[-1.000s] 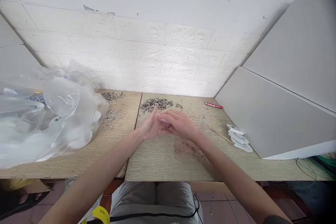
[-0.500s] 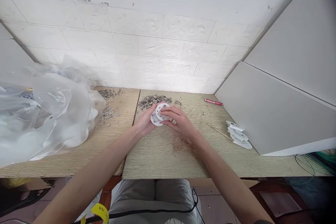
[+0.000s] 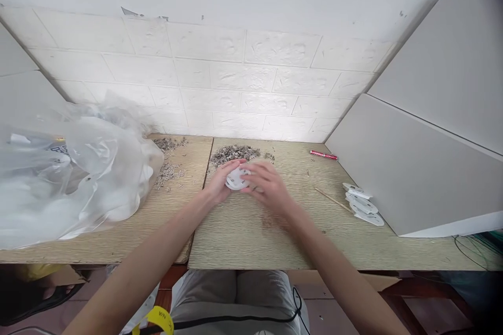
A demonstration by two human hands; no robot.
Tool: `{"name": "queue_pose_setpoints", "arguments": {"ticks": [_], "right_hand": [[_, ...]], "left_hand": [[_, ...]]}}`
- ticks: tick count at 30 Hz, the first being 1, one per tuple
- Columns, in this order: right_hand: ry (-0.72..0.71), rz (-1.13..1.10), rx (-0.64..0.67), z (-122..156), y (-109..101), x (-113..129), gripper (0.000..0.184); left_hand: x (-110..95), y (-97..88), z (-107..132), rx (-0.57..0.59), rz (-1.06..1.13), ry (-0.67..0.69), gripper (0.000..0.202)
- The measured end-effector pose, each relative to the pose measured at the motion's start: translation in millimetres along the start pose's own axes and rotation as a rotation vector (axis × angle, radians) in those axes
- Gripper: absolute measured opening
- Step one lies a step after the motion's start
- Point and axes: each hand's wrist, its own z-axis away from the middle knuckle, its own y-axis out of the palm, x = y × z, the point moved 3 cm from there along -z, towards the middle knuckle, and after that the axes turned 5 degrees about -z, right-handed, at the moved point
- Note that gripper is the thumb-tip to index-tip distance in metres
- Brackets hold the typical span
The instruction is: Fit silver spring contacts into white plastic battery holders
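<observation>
Both of my hands meet over the middle of the wooden table [image 3: 243,235]. My left hand [image 3: 220,184] cups a small white round plastic disc [image 3: 236,179] from the left, fingers curled around its edge. My right hand [image 3: 266,184] covers the disc from the right, its fingers bent over the top and slightly blurred. Just behind the hands lies a pile of small grey metal bits [image 3: 234,154].
A large clear plastic bag [image 3: 74,178] with white parts fills the left of the table, with more grey bits [image 3: 168,171] scattered beside it. A red pen [image 3: 323,155], a thin wooden stick [image 3: 333,200] and several white discs [image 3: 362,204] lie on the right by a grey panel [image 3: 416,167].
The disc, face-up and plainly visible half a second ago, is now largely covered by my right hand's fingers. Both hands stay at the same spot.
</observation>
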Motion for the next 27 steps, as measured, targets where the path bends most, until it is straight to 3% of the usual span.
{"name": "queue_pose_setpoints", "arguments": {"ticks": [2, 5, 7, 10, 13, 17, 22, 27], "right_hand": [[0.237, 0.137, -0.125, 10.3, -39.5, -9.4, 0.026], [0.766, 0.433, -0.266, 53.1, -106.0, -32.0, 0.040], [1.098, 0.681, -0.218, 90.3, -140.0, -45.3, 0.052], [1.320, 0.809, 0.036, 132.7, -162.2, -59.2, 0.073], [1.357, 0.833, 0.126, 150.2, -163.2, -64.5, 0.076], [1.313, 0.888, 0.177, 150.4, -151.8, -66.9, 0.067], [1.267, 0.880, 0.147, 149.7, -145.3, -69.1, 0.062], [1.256, 0.868, 0.102, 150.7, -143.9, -65.9, 0.053]], "left_hand": [[-1.2, -2.5, -1.0, 0.008, 0.010, 0.015, 0.028], [-1.4, -4.3, -2.2, 0.013, 0.077, -0.003, 0.028], [-1.3, -4.1, -2.7, 0.005, 0.154, -0.015, 0.029], [-1.7, -2.4, -2.8, 0.001, 0.230, -0.010, 0.040], [-2.3, -0.4, -2.0, 0.017, 0.201, 0.007, 0.045], [-4.1, -0.2, -0.3, 0.025, 0.092, 0.076, 0.049], [-7.0, -3.1, 1.5, -0.020, -0.099, 0.221, 0.054], [-11.6, -1.5, 5.9, -0.063, -0.428, 0.468, 0.038]]}}
